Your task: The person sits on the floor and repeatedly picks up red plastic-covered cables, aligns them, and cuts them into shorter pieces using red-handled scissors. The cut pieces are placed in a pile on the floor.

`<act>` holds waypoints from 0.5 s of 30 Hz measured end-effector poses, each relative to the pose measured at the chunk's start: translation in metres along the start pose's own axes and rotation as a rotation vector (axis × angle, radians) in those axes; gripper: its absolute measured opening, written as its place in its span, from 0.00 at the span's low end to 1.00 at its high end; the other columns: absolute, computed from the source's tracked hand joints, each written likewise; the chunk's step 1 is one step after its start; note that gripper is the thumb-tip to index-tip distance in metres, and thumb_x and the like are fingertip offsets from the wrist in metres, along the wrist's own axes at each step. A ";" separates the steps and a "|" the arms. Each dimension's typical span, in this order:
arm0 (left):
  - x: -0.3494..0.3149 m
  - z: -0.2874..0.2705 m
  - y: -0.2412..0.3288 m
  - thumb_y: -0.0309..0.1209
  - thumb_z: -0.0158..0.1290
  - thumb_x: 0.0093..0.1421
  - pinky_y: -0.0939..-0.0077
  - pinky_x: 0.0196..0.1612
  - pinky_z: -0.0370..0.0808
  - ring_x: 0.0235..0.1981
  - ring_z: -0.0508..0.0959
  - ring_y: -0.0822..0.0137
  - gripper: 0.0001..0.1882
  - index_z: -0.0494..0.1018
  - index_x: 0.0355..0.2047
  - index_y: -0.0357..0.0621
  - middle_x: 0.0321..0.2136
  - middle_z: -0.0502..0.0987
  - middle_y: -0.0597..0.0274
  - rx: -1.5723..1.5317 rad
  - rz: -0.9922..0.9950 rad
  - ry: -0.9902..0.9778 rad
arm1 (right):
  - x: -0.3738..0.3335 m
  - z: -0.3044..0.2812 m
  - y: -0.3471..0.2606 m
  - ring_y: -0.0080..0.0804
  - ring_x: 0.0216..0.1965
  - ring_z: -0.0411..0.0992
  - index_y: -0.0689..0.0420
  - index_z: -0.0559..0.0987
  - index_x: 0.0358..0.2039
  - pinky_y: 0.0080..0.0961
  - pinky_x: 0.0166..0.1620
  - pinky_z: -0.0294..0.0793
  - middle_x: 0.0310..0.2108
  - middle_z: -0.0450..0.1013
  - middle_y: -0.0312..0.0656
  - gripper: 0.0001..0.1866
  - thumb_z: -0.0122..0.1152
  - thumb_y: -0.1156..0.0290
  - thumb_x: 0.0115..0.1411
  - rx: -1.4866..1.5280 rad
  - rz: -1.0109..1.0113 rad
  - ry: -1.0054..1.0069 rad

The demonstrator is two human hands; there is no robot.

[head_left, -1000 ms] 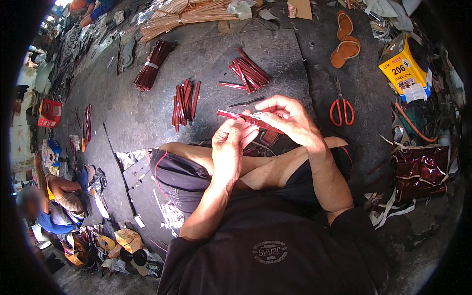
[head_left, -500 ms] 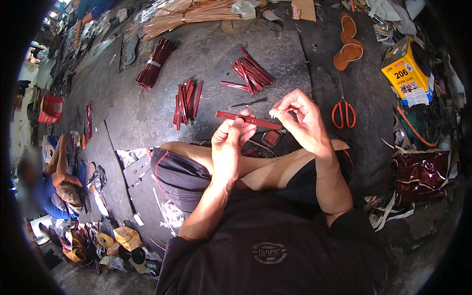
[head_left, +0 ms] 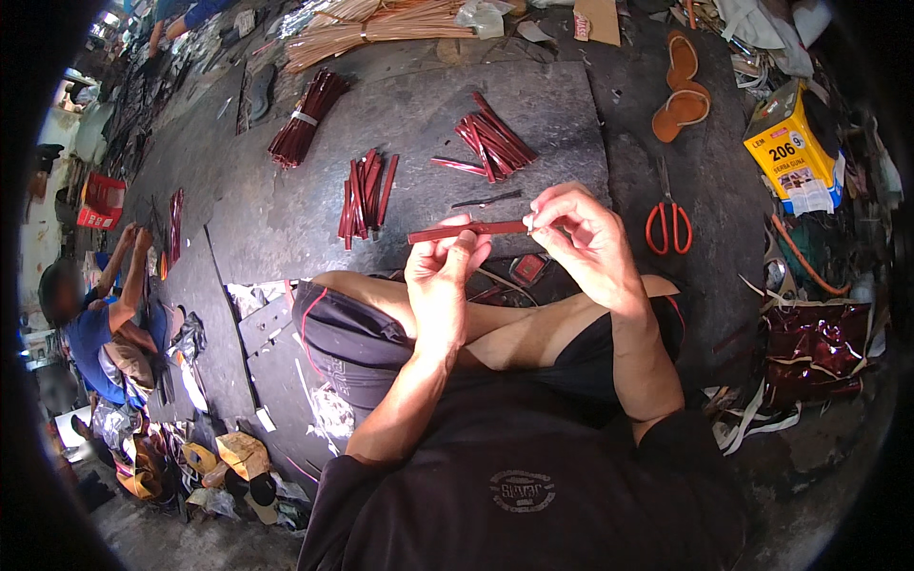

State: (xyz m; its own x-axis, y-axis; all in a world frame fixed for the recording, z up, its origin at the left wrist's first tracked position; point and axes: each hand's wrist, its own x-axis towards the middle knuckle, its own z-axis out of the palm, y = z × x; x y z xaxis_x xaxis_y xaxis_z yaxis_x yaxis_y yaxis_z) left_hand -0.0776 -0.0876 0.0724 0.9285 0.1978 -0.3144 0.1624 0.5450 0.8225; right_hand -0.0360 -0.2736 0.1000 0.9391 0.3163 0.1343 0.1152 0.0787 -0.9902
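Above my crossed legs, my left hand [head_left: 440, 271] grips a flat, glossy dark red strip [head_left: 457, 230] between thumb and fingers. The strip lies almost level. My right hand [head_left: 579, 238] has its thumb and fingertips pinched together at the strip's right end, and that end is partly covered by them. Something small and pale shows at these fingertips, too small to name. Beyond my hands lie a loose pile of similar red strips [head_left: 367, 195], a second pile [head_left: 495, 143] and a bundle [head_left: 309, 119] tied with a pale band. A thin dark strip [head_left: 487, 200] lies just past my fingers.
Orange-handled scissors [head_left: 668, 226] and brown sandals [head_left: 682, 109] lie to the right, near a yellow box [head_left: 795, 147] and a shiny dark red sheet [head_left: 814, 347]. Tan strips [head_left: 376, 33] lie at the far side. Another person [head_left: 109, 328] sits at the left.
My right hand has closed in on the strip's right end, where before it was held apart above it. The strip has shifted slightly left. At left, the other person's arms have risen.
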 end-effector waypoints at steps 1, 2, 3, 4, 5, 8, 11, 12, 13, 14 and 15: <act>0.000 0.000 0.001 0.26 0.53 0.65 0.71 0.48 0.80 0.42 0.80 0.65 0.10 0.75 0.46 0.39 0.49 0.75 0.59 0.000 0.006 0.019 | -0.001 0.002 0.000 0.22 0.43 0.73 0.62 0.76 0.42 0.20 0.47 0.74 0.40 0.71 0.38 0.09 0.58 0.84 0.62 0.051 0.015 0.019; -0.001 0.001 0.003 0.26 0.53 0.66 0.71 0.48 0.80 0.42 0.80 0.65 0.09 0.75 0.46 0.39 0.49 0.75 0.59 0.000 0.011 0.038 | -0.002 0.003 -0.002 0.23 0.42 0.74 0.62 0.76 0.43 0.21 0.46 0.75 0.40 0.73 0.38 0.09 0.59 0.82 0.62 0.039 0.050 0.018; -0.001 0.001 0.004 0.27 0.53 0.66 0.70 0.49 0.80 0.42 0.80 0.64 0.09 0.75 0.45 0.39 0.50 0.75 0.58 0.000 0.017 0.056 | -0.003 0.004 -0.006 0.23 0.42 0.75 0.62 0.77 0.43 0.21 0.45 0.76 0.40 0.74 0.38 0.09 0.60 0.81 0.62 0.027 0.085 0.018; 0.000 0.000 0.004 0.29 0.52 0.67 0.68 0.50 0.78 0.43 0.80 0.63 0.08 0.75 0.43 0.39 0.52 0.74 0.57 -0.052 0.014 0.029 | -0.004 0.005 -0.009 0.24 0.42 0.76 0.61 0.77 0.44 0.22 0.44 0.77 0.40 0.76 0.39 0.09 0.60 0.79 0.62 0.014 0.120 0.020; -0.001 0.000 0.004 0.29 0.52 0.67 0.68 0.50 0.78 0.44 0.80 0.63 0.08 0.76 0.42 0.39 0.53 0.74 0.57 -0.078 0.012 0.014 | -0.005 0.007 -0.008 0.24 0.42 0.76 0.61 0.77 0.44 0.22 0.45 0.77 0.40 0.76 0.39 0.09 0.60 0.78 0.62 -0.028 0.086 0.013; -0.006 0.004 0.005 0.30 0.50 0.68 0.69 0.51 0.77 0.46 0.79 0.64 0.08 0.76 0.42 0.39 0.54 0.73 0.56 -0.136 0.014 -0.040 | -0.005 0.019 -0.006 0.26 0.42 0.78 0.62 0.77 0.43 0.24 0.48 0.77 0.39 0.78 0.41 0.08 0.60 0.78 0.62 -0.174 0.000 0.011; -0.006 0.004 0.003 0.30 0.49 0.69 0.69 0.52 0.77 0.47 0.79 0.64 0.09 0.76 0.44 0.40 0.55 0.73 0.56 -0.144 0.030 -0.095 | 0.001 0.021 -0.010 0.29 0.37 0.77 0.62 0.78 0.37 0.25 0.41 0.76 0.35 0.77 0.43 0.07 0.62 0.82 0.58 -0.390 -0.236 -0.035; -0.006 0.003 0.002 0.30 0.49 0.69 0.69 0.52 0.77 0.47 0.79 0.65 0.10 0.76 0.44 0.40 0.55 0.73 0.56 -0.139 0.030 -0.105 | 0.001 0.021 -0.010 0.30 0.37 0.77 0.62 0.79 0.37 0.26 0.40 0.76 0.34 0.77 0.43 0.07 0.62 0.82 0.58 -0.393 -0.231 -0.032; -0.006 0.002 0.002 0.30 0.49 0.69 0.69 0.52 0.77 0.48 0.79 0.65 0.10 0.76 0.45 0.40 0.55 0.73 0.56 -0.134 0.031 -0.116 | 0.001 0.022 -0.010 0.32 0.36 0.77 0.62 0.79 0.37 0.26 0.40 0.76 0.34 0.77 0.43 0.07 0.63 0.82 0.57 -0.397 -0.227 -0.028; -0.006 0.002 0.002 0.30 0.49 0.68 0.69 0.52 0.77 0.48 0.79 0.65 0.10 0.76 0.45 0.40 0.55 0.73 0.56 -0.117 0.038 -0.121 | 0.001 0.022 -0.009 0.33 0.36 0.77 0.61 0.79 0.37 0.27 0.40 0.76 0.33 0.77 0.44 0.07 0.63 0.82 0.57 -0.401 -0.223 -0.025; -0.006 0.002 0.001 0.30 0.50 0.68 0.69 0.52 0.77 0.48 0.79 0.65 0.10 0.76 0.45 0.41 0.55 0.73 0.56 -0.100 0.045 -0.126 | 0.001 0.022 -0.009 0.33 0.36 0.77 0.61 0.79 0.37 0.27 0.40 0.76 0.34 0.77 0.44 0.07 0.63 0.82 0.57 -0.406 -0.218 -0.028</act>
State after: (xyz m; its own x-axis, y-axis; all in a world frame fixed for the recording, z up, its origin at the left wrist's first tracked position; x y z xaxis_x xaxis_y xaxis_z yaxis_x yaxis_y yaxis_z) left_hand -0.0826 -0.0894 0.0763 0.9695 0.1236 -0.2116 0.0919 0.6173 0.7813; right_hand -0.0433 -0.2529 0.1096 0.8704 0.3591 0.3368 0.4321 -0.2291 -0.8723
